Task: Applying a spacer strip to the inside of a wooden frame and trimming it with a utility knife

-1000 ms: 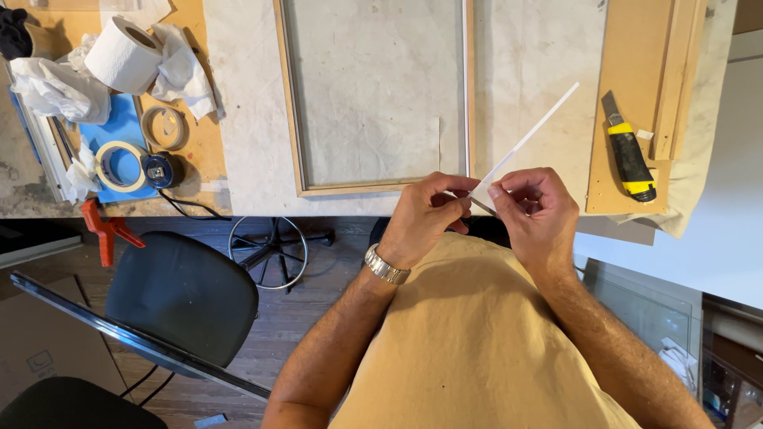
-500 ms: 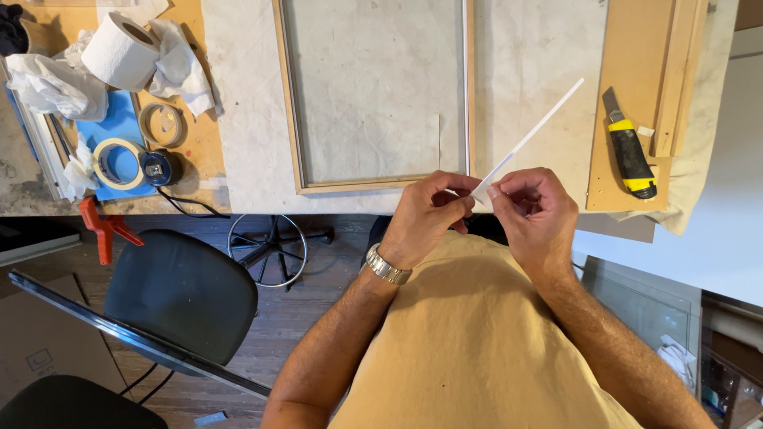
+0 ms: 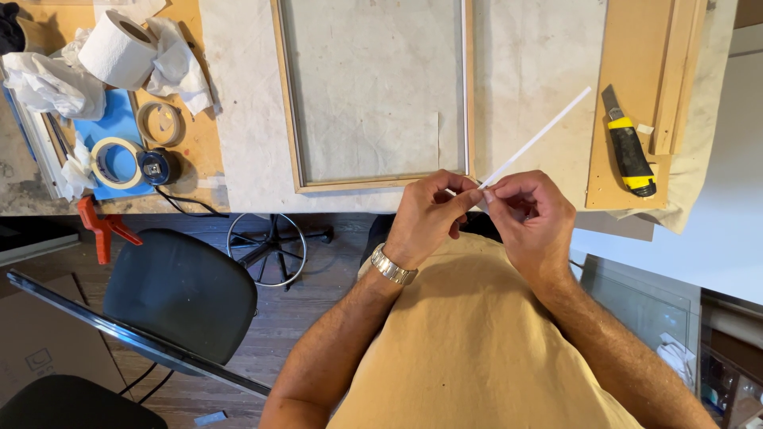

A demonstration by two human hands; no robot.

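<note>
A thin white strip [image 3: 540,135] slants up to the right over the cloth-covered table. My left hand [image 3: 427,216], with a metal watch at the wrist, and my right hand [image 3: 531,218] meet at the strip's near end, fingertips pinched on it close to my chest. Just beyond my hands lies a wooden frame [image 3: 290,111] flat on the pale cloth, its near rail almost under my left fingers.
A yellow and black utility knife [image 3: 632,151] rests on a brown board at right. At left sit a paper roll [image 3: 118,49], tape rings [image 3: 114,161], crumpled tissue and a red clamp [image 3: 102,229]. A black chair [image 3: 181,290] stands below the table edge.
Both hands stay at the strip's near end with only small finger shifts. The strip's far tip sits slightly differently against the table. Nothing else has moved.
</note>
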